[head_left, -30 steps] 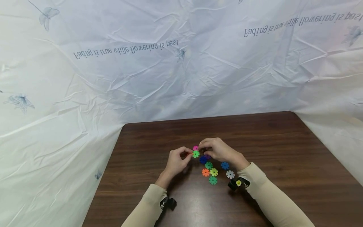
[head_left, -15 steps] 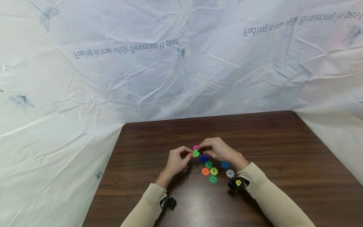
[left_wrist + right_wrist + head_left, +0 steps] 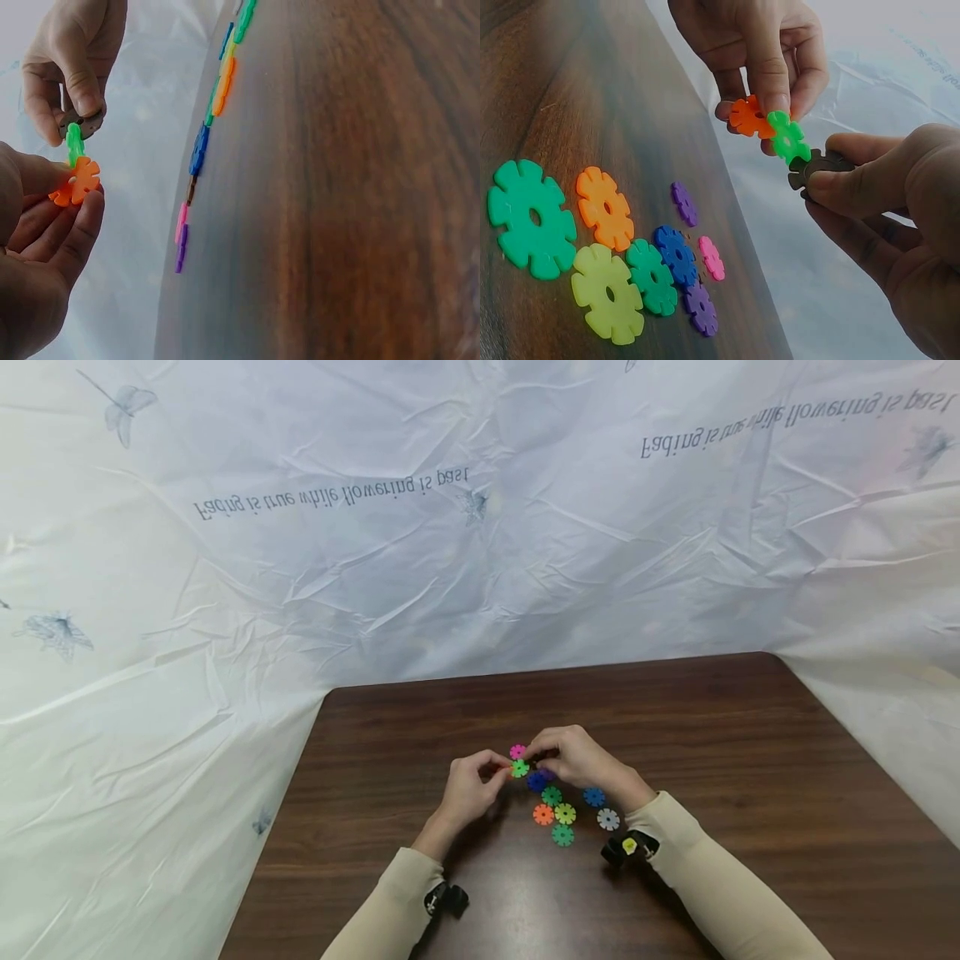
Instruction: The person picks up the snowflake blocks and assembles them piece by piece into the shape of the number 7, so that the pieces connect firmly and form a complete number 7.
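My left hand [image 3: 467, 787] pinches an orange notched snowflake disc [image 3: 748, 116] between thumb and fingers. A bright green snowflake disc [image 3: 787, 138] is slotted onto the orange one at an angle. My right hand [image 3: 581, 757] grips a dark brown snowflake disc [image 3: 819, 169] by thumb and index finger. The brown disc's edge meets the far side of the green one. In the right wrist view the joined pieces are held up above the tabletop, with both hands close together. My fingers cover part of the orange and brown discs.
Flat on the brown wooden table [image 3: 360, 835] lie several loose discs, among them a yellow one [image 3: 607, 294], a blue one [image 3: 676, 255] and a pink one [image 3: 517, 751]. A white disc [image 3: 608, 819] lies near my right wrist. White printed sheeting [image 3: 450, 593] hangs behind the table.
My left hand has shifted very slightly to the right with the orange and green discs. The right hand stays almost in place, and the loose discs have not moved.
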Motion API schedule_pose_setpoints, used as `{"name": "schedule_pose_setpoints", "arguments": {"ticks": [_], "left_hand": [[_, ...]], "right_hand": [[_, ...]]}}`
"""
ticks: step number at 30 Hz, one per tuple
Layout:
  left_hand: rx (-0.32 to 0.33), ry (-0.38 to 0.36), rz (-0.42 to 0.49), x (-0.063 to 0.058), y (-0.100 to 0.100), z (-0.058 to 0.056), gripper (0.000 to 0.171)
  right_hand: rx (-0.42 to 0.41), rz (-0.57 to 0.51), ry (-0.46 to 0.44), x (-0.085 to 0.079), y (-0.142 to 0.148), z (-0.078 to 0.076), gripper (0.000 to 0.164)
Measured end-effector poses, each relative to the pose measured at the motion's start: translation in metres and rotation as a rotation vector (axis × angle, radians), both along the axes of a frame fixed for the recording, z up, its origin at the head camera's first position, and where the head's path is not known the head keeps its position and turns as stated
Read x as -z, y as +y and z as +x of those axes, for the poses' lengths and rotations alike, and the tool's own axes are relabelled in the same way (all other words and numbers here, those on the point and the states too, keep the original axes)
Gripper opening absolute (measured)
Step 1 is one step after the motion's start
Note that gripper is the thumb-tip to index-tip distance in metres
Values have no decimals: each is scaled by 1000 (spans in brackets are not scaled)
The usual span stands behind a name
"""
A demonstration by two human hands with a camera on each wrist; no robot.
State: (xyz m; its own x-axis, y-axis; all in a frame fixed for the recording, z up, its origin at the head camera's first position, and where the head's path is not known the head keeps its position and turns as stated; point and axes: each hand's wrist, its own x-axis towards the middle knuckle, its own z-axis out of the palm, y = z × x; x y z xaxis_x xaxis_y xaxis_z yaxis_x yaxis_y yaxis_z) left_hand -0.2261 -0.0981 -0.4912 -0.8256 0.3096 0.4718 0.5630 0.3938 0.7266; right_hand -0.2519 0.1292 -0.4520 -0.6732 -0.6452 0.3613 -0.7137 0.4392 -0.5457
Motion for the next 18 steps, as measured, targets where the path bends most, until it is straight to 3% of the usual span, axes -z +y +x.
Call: {"name": "schedule_pose_setpoints", "arguments": {"ticks": [18], "left_hand": [[-1,9,-32,4,3,0,7]], "right_hand": [[-17,0,12,7,-3,-2,28]]}}
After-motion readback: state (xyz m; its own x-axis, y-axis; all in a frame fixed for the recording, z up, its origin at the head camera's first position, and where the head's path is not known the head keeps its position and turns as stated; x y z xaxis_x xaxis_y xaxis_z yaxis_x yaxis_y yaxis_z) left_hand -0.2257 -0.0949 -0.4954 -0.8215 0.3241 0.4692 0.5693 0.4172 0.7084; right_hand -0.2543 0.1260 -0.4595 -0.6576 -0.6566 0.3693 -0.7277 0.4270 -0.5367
